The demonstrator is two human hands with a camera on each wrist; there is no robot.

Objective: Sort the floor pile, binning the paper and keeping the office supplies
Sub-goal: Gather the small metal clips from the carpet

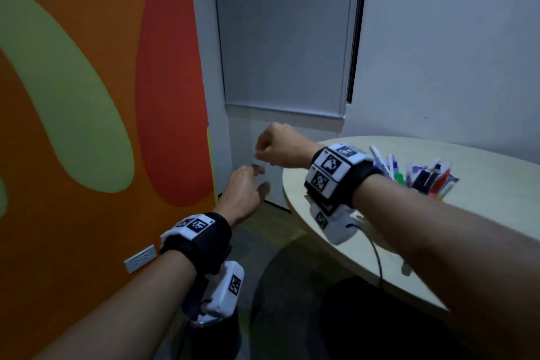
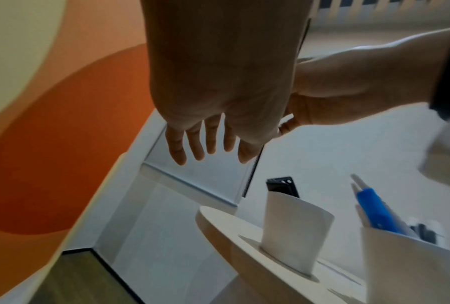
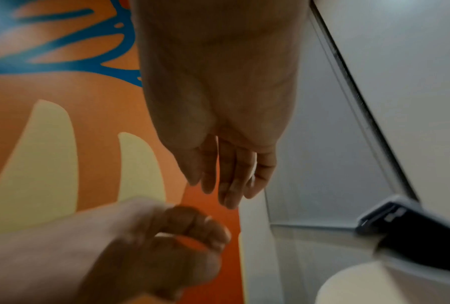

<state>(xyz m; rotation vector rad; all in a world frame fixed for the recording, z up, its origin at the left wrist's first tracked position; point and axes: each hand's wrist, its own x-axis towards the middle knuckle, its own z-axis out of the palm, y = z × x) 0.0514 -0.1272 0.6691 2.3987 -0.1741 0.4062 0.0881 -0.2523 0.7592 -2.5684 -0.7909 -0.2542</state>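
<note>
Both hands are raised in front of me, just left of the round table (image 1: pixel 365 245). My left hand (image 1: pixel 257 181) has loosely spread fingers (image 2: pixel 195 148) and holds nothing. My right hand (image 1: pixel 263 152) hangs bent at the wrist just above it, its fingers (image 3: pixel 228 185) nearly straight and empty. The two hands are close but apart. Pens and markers (image 1: pixel 423 175) stand in holders on the table. The left wrist view shows a white cup (image 2: pixel 294 232) holding a black object (image 2: pixel 282 185), and a second cup with a blue pen (image 2: pixel 372 209). No floor pile or bin is in view.
An orange, red and green wall (image 1: pixel 87 96) with a white outlet (image 1: pixel 140 259) runs along my left. A grey blind (image 1: pixel 283 38) covers the window ahead. The table edge curves close to my right forearm. Dark floor lies below between wall and table.
</note>
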